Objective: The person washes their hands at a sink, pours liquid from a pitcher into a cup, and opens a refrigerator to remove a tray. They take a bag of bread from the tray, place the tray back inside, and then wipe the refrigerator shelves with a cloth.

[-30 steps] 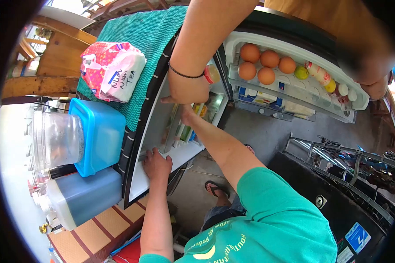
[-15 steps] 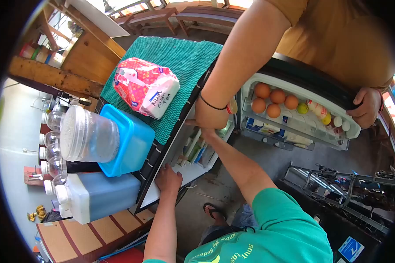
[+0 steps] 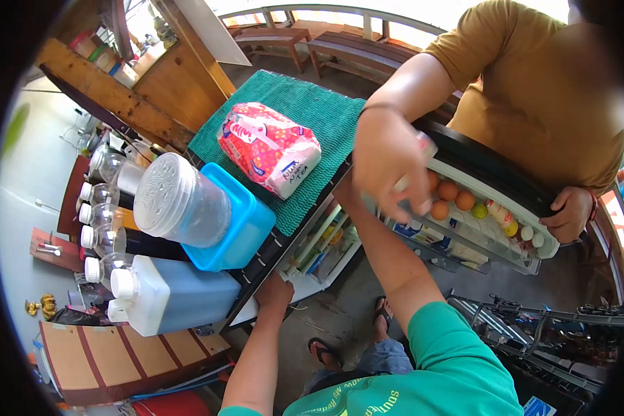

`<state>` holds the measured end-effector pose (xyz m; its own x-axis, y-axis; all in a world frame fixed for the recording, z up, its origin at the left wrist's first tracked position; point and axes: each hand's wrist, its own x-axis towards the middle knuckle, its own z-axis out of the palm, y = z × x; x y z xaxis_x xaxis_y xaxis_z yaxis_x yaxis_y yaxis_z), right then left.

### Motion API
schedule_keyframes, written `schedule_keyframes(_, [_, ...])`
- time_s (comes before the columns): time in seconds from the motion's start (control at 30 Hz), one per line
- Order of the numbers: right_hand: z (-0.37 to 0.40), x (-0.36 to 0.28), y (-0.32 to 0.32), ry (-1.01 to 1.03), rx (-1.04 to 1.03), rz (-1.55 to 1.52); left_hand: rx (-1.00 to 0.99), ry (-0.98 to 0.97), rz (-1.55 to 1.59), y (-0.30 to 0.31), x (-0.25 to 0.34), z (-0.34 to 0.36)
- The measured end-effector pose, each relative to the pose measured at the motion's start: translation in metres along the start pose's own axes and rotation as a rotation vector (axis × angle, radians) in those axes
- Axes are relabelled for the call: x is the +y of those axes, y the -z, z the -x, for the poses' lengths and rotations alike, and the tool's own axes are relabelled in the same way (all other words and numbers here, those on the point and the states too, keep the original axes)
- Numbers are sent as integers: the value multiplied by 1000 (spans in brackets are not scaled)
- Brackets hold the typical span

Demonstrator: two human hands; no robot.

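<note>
My left hand (image 3: pixel 275 291) reaches in at the near side of the small fridge (image 3: pixel 246 313), under its top edge, with its fingers hidden. My right hand (image 3: pixel 347 195) goes in at the far side of the same opening, and its fingers are out of sight too. Packets and other food (image 3: pixel 319 253) show inside, between my arms. Over my right forearm a co-worker's hand (image 3: pixel 395 163) is smeared by motion, with a small pale and reddish item (image 3: pixel 425 145) beside it. That person's other hand (image 3: pixel 568 213) rests on the edge of the opened fridge door (image 3: pixel 534 256).
On the fridge's green cloth (image 3: pixel 312 97) lies a pink pack (image 3: pixel 270 149). Beside it stand a blue tub (image 3: pixel 256 229), a clear jar (image 3: pixel 187 201) and a jug of bluish liquid (image 3: pixel 194 295). Eggs (image 3: pixel 448 191) sit in the door. A black rack (image 3: pixel 534 340) stands at right.
The co-worker's hand has come up out of the fridge opening and moved right, toward the door. My left hand has gone further under the top edge. The view has shifted.
</note>
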<state>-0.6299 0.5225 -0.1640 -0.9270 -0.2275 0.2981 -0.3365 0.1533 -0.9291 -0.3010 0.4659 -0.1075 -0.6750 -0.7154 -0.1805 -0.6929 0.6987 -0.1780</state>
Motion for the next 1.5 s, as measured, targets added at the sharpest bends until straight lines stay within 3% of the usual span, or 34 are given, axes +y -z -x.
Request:
schedule_keyframes(0.07, [-2, -5, -7, 26, -22, 49, 5, 1, 8, -3, -2, -1])
schedule_keyframes(0.23, [-2, -18, -8, -158, -32, -11, -54, 2, 48, 9, 2, 0])
schedule_keyframes(0.33, [-3, -16, -9, -27, 2, -88, -51, 19, 55, 5, 0, 1])
schedule_keyframes(0.4, [-5, -10, -14, -42, -5, -133, -51, 18, 51, 6, 1, 1])
schedule_keyframes(0.47, [-8, 5, -24, -59, -5, -174, -51, 3, 63, 13, 2, 3])
schedule_keyframes(0.63, [-22, 70, -89, -56, 300, -443, -62, -16, 6, 12, 2, 1])
schedule_keyframes(0.77, [-29, 90, -99, -235, 253, -439, -89, -8, -1, 10, 1, -1])
schedule_keyframes(0.8, [-36, 111, -118, -261, 230, -555, -80, -8, 3, 10, 3, -1])
schedule_keyframes(0.83, [-44, 133, -137, -290, 211, -669, -277, 68, 65, 45, 17, 1])
schedule_keyframes(1.0, [-22, 29, -46, -491, 107, -319, -195, -30, -35, 18, 7, -2])
schedule_keyframes(1.07, [-16, 2, -28, -469, 87, -267, -123, -55, -74, 7, 3, -3])
schedule_keyframes(1.13, [-10, -16, -12, -315, 100, -200, -179, -64, -80, 17, 9, -4])
schedule_keyframes(1.5, [-5, -37, -15, -484, 162, -364, -139, -98, -105, 10, 9, -1])
